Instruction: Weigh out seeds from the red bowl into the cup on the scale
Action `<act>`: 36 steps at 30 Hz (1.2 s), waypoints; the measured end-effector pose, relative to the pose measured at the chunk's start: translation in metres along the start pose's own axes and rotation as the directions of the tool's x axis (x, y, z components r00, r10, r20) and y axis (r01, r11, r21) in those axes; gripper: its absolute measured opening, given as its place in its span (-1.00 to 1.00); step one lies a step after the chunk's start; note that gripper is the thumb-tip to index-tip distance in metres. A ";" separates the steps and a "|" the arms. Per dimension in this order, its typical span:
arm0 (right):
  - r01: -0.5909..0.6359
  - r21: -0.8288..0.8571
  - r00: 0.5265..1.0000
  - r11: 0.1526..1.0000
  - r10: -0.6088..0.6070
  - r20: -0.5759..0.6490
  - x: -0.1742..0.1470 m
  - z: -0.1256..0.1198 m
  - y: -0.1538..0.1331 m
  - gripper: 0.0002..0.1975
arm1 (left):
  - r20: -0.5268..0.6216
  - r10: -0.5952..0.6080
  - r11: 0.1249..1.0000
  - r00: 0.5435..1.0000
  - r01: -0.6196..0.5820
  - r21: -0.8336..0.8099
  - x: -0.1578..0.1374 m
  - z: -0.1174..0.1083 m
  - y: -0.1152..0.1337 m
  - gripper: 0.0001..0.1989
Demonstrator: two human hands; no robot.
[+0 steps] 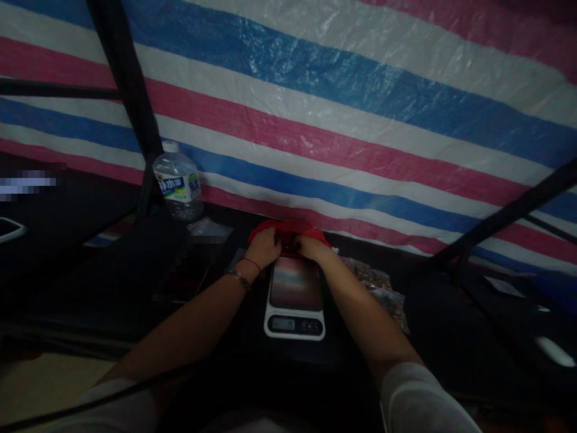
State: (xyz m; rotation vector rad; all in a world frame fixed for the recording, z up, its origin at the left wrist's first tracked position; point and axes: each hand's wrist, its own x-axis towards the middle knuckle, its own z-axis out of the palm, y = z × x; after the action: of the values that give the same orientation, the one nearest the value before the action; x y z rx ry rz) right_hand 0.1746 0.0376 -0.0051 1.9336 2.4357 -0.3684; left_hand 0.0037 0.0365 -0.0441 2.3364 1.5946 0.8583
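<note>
A red plastic bag [288, 226] lies at the far end of a white kitchen scale [295, 282], its dark contents hard to make out. My left hand [265, 245] is at the bag's left side, fingers curled in on it. At the right side, my right hand [310, 246] bends its fingers round the bag's opening; the fingertips are partly hidden. The scale has a shiny metal plate and a lit display whose digits are too dim to read surely. Right of my right forearm lie several small clear bags of brownish pieces [372, 278].
A large clear bottle [179, 183] stands at the back left, with clear plastic bags [210, 229] beside it. Black frame bars [128, 78] rise left and right before a striped plastic sheet [315, 120]. A white object [555, 351] lies far right.
</note>
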 end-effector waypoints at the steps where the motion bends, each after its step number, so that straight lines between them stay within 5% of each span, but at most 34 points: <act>1: -0.007 -0.003 1.000 1.000 0.007 0.008 0.000 -0.001 0.001 -0.81 | 0.003 0.006 1.000 1.000 -0.006 -0.004 0.000 0.000 0.000 -0.77; 9: 0.049 0.054 0.991 0.997 -0.055 0.124 -0.007 -0.008 0.000 -0.71 | 0.072 0.033 0.999 0.997 -0.031 -0.024 -0.001 -0.004 0.002 -0.81; 22: 0.031 0.049 0.994 0.998 -0.036 0.099 -0.007 0.003 0.002 -0.80 | 0.081 0.064 0.998 0.995 -0.063 -0.020 -0.001 -0.007 0.005 -0.80; 30: -0.033 0.256 0.990 0.966 0.067 -0.123 0.002 0.002 0.010 -0.74 | 0.097 0.168 0.983 0.981 -0.159 -0.094 0.001 -0.004 0.004 -0.70; 36: 0.188 0.552 0.938 0.812 0.019 -0.347 0.013 0.006 0.002 -0.79 | 0.064 0.170 0.964 0.983 -0.153 -0.217 0.002 -0.002 0.005 -0.64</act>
State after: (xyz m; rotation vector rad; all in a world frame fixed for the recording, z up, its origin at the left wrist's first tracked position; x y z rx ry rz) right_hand 0.1722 0.0495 -0.0136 2.2624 2.8889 -0.9644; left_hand 0.0075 0.0357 -0.0396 2.3398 1.2284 0.9035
